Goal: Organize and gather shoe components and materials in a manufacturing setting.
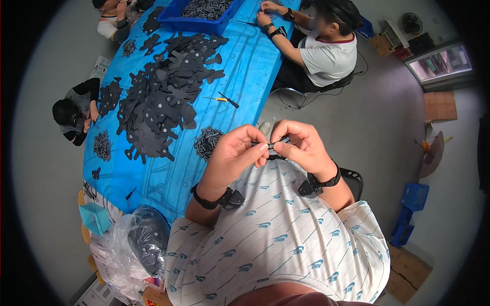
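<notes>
In front of my chest, both hands pinch a small black-and-grey ridged cylindrical piece (271, 146). My left hand (239, 153) is closed on one end, thumb against fingertips. The other end sits between the thumb and fingers of my right hand (302, 148). Fingers cover much of the piece, so its exact kind is unclear. A heap of small grey-and-black pieces (205, 142) lies on the table just beyond my left hand. Farther left spreads a large pile of dark grey flat cut-outs (158, 102).
A blue sheet (245, 76) covers the long table. On it lie small tools with yellow and black handles (227, 100), a black tool (130, 194) and a blue bin (196, 23) of small pieces. Co-workers sit around it. Clear plastic bags (138, 234) stand at lower left.
</notes>
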Demonstrator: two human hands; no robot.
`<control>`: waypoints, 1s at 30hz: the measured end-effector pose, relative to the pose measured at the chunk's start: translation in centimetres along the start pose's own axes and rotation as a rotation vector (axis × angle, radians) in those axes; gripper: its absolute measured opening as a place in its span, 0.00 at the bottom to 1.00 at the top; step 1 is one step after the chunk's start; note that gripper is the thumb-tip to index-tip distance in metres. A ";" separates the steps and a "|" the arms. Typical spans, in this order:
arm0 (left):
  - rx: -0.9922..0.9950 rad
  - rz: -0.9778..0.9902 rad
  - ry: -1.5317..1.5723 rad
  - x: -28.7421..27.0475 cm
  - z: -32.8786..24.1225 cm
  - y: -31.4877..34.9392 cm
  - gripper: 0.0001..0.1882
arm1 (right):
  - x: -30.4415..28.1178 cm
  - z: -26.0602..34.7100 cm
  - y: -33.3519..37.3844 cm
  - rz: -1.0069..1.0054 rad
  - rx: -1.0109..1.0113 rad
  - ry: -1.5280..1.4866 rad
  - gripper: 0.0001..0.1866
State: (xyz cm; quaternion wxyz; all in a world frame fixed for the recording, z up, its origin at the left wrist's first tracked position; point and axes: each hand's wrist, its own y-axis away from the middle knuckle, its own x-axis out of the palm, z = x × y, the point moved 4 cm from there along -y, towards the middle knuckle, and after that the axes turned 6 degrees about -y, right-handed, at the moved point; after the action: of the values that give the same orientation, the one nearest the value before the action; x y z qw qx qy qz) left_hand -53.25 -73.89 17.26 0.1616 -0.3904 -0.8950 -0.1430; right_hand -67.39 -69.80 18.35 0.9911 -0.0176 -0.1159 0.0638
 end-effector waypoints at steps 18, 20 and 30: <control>0.046 -0.049 -0.157 -1.0 0.1 -0.5 0.02 | -1.2 -0.4 0.3 -0.115 0.030 0.231 0.04; 0.065 -0.084 -0.097 -1.6 0.2 -0.4 0.02 | -1.4 -0.3 0.6 -0.132 0.026 0.164 0.04; 0.081 -0.036 -0.084 -1.4 -0.2 0.1 0.02 | -1.5 0.6 0.9 -0.112 -0.002 0.065 0.04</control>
State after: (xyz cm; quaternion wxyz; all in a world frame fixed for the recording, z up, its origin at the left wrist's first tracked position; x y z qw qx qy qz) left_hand -52.22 -74.84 16.91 0.1369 -0.3733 -0.9129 -0.0928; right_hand -69.08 -69.05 18.55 0.9963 -0.0140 -0.0843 0.0077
